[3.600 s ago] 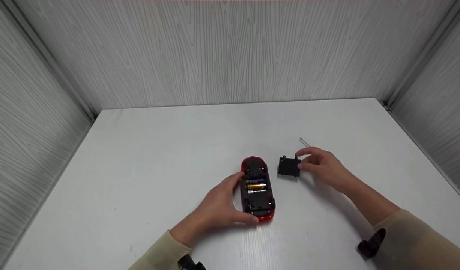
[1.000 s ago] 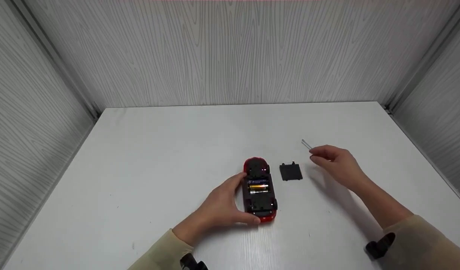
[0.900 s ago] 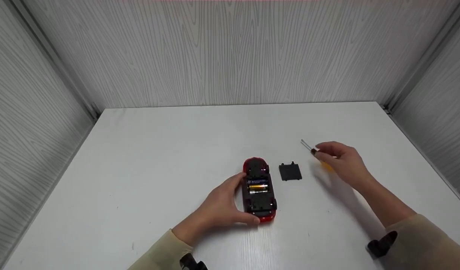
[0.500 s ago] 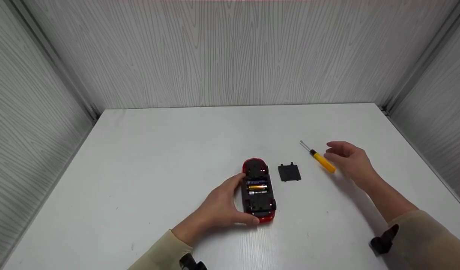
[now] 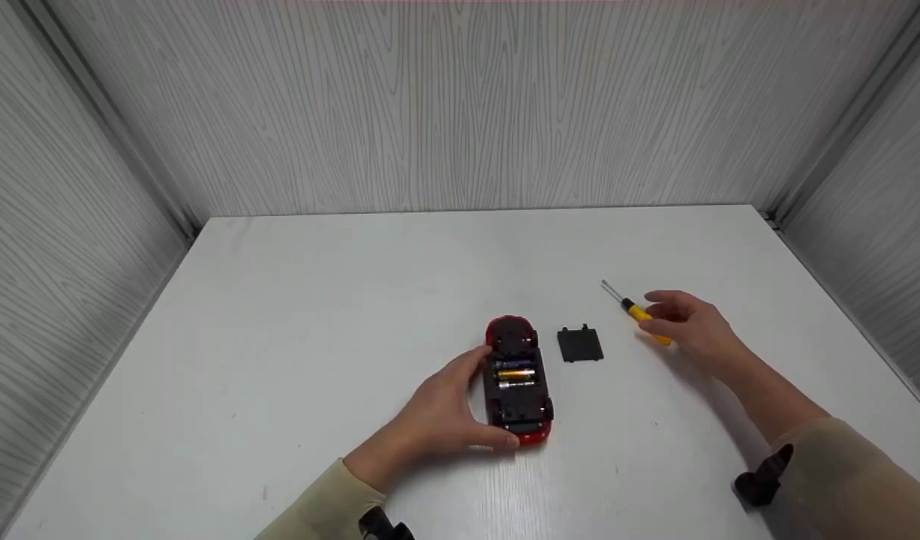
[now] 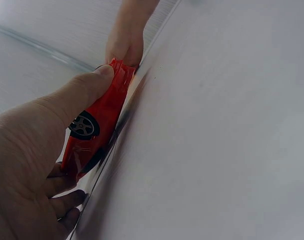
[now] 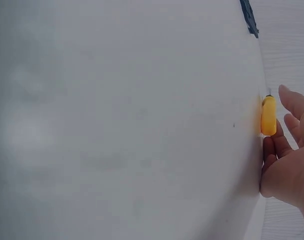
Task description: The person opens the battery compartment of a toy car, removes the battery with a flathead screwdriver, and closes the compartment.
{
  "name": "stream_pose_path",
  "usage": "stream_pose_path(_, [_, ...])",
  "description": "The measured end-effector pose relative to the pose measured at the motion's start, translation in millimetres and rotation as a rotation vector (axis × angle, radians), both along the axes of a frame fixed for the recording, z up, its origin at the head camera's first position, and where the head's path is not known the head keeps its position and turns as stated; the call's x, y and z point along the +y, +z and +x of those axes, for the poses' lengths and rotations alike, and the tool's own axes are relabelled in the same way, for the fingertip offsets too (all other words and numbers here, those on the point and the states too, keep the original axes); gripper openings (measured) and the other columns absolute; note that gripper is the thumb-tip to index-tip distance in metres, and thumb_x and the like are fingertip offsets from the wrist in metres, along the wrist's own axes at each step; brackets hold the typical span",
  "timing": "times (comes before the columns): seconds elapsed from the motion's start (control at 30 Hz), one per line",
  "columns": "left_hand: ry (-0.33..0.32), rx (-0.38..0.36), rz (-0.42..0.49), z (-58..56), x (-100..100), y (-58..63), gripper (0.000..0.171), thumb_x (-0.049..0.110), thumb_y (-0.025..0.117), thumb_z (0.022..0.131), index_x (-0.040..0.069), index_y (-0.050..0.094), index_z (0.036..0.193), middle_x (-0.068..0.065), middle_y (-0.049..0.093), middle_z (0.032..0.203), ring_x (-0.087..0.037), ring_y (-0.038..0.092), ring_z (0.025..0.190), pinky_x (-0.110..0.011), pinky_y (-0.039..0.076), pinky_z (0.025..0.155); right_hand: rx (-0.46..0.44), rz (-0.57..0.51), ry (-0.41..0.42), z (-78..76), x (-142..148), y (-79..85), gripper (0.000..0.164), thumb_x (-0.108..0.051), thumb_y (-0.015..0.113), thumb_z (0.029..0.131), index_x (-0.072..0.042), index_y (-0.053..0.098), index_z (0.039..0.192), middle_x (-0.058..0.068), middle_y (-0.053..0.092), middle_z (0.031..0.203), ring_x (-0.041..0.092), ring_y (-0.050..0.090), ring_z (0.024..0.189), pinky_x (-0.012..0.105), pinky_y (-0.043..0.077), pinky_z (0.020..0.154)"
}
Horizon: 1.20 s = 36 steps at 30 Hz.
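An upside-down red toy car (image 5: 521,409) lies on the table in the head view, its battery bay uncovered and batteries (image 5: 515,374) inside. My left hand (image 5: 437,412) holds it, thumb at the near end and fingertips along its left side. In the left wrist view the same hand (image 6: 29,145) is against the red body (image 6: 99,120). Right of the car lies a flat black battery cover (image 5: 580,345) with small tabs. My right hand (image 5: 689,326), fingers loosely bent, hovers at the yellow handle of a screwdriver (image 5: 640,312); the right wrist view shows this handle (image 7: 268,116) beside the fingers, not gripped.
The white tabletop (image 5: 340,315) is bounded by a wood-grain back panel (image 5: 460,105) and side panels. Black wrist devices (image 5: 762,480) sit at both sleeves.
My right hand let go of the battery cover, leaving it on the table. It then moved right past the screwdriver and has just come back left over its handle. The left hand stays put.
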<state>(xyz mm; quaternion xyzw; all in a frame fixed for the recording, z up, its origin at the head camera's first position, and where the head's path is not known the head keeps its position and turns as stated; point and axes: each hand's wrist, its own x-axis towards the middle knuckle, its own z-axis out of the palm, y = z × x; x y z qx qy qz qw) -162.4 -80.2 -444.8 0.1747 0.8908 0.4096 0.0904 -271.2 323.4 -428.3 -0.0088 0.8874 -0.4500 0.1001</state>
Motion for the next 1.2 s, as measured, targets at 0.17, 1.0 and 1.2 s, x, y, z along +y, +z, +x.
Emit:
stream_pose_path(0.17, [0.0,0.0,0.001,0.3,-0.2,1.9,0.13,0.062,0.096,0.062,0.021,0.032,0.167,0.006,0.046,0.162,-0.013,0.041,0.149,-0.041,0.034,0.123,0.014,0.034,-0.014,0.7,-2.3,-2.1,0.061,-0.032,0.077,0.1,-0.011,0.054,0.153,0.016,0.059,0.137,0.03,0.052,0.12,0.015,0.052,0.084])
stream_pose_path(1.0, [-0.001,0.011,0.005,2.0,-3.2,-1.7,0.129,0.062,0.096,0.062,0.021,0.033,0.167,0.003,0.045,0.162,-0.016,0.042,0.148,-0.044,0.036,0.122,0.049,0.04,-0.078,8.4,-7.8,-9.9,0.047,-0.027,0.067,0.106,-0.011,0.058,0.149,0.015,0.059,0.138,0.032,0.053,0.123,0.01,0.049,0.087])
stream_pose_path(1.2, [0.001,0.001,0.01,3.0,-2.1,-2.5,0.129,0.062,0.097,0.062,0.022,0.033,0.167,0.004,0.045,0.163,-0.015,0.041,0.148,-0.043,0.035,0.122,-0.003,-0.087,-0.158,6.8,-5.3,-8.7,0.05,-0.036,0.069,0.104,-0.012,0.06,0.147,0.012,0.053,0.15,0.031,0.048,0.131,0.012,0.049,0.093])
